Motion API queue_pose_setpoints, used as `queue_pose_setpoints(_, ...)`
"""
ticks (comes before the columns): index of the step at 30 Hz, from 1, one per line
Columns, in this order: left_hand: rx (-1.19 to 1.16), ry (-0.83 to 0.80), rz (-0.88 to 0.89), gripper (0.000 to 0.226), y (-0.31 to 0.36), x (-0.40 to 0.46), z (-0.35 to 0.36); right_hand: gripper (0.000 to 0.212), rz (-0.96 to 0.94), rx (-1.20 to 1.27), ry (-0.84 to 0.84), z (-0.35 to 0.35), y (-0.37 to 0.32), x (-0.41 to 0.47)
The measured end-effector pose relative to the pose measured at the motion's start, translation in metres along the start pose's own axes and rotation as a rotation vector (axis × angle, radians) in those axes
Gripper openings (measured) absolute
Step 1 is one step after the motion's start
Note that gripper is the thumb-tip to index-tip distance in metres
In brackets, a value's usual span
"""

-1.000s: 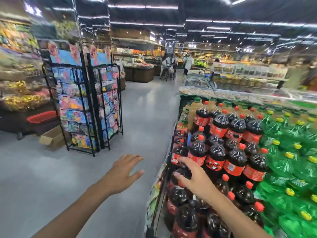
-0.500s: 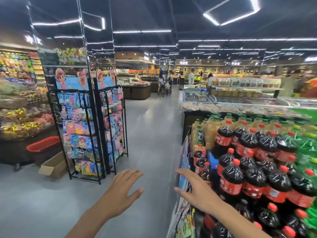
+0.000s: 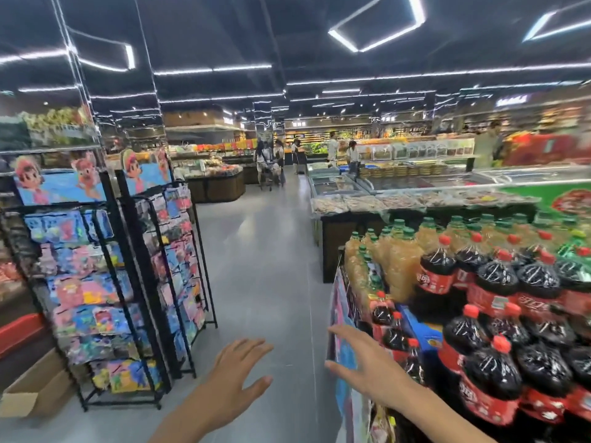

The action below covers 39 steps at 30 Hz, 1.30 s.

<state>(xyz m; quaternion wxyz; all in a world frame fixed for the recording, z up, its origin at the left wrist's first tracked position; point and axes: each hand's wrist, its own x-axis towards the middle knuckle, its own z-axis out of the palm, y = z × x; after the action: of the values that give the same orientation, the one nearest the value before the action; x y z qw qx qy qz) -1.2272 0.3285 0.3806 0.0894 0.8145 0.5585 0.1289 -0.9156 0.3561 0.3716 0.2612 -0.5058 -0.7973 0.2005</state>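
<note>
Reaching step, apparently: left hand and right hand, fingers spread and holding nothing, near centre; cola bottles stacked just right of them; next move calls for gripping one neck.

Both forearms run off the bottom edge; cola bottles blur rightward (labels unreadable), distant shoppers indistinct.

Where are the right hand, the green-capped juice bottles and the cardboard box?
right hand (image 3: 372, 374): head view, back of the hand.
juice bottles (image 3: 403, 266): head view, amber body of the front bottle.
cardboard box (image 3: 35, 391): head view, its brown side.
</note>
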Motion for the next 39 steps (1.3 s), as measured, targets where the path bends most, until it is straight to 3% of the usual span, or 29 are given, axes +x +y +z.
queue_pose_setpoints(3, -0.025, -0.027, 0.035, 0.062, -0.022, 0.049, 0.001, 0.07, 0.045, -0.035, 0.022, 0.006, 0.011, 0.035)
queue_pose_setpoints(8, -0.143, 0.005, 0.197, 0.097, -0.064, 0.135, 0.028, 0.069, 0.133, -0.057, 0.048, 0.016, 0.036, 0.07)
queue_pose_setpoints(16, -0.224, -0.1, 0.425, 0.077, -0.114, 0.269, 0.055, 0.071, 0.362, -0.144, 0.168, 0.039, 0.073, 0.129)
queue_pose_setpoints(20, -0.267, -0.201, 0.567, 0.072, -0.129, 0.328, 0.062, 0.088, 0.52, -0.106, 0.275, 0.056, 0.078, 0.146)
queue_pose_setpoints(24, -0.322, -0.328, 0.713, 0.072, -0.113, 0.376, 0.074, 0.071, 0.678, -0.151, 0.348, 0.062, 0.075, 0.146)
queue_pose_setpoints(28, -0.338, -0.453, 0.844, 0.064, -0.076, 0.409, 0.098, 0.089, 0.818, -0.145, 0.432, 0.067, 0.082, 0.129)
queue_pose_setpoints(36, -0.283, -0.563, 1.094, 0.06, -0.004, 0.475, 0.152, 0.061, 1.035, -0.16, 0.631, 0.062, 0.133, 0.108)
queue_pose_setpoints(39, -0.237, -0.598, 1.181, 0.06, 0.019, 0.499, 0.169, 0.063, 1.07, -0.139, 0.672, 0.059, 0.153, 0.106)
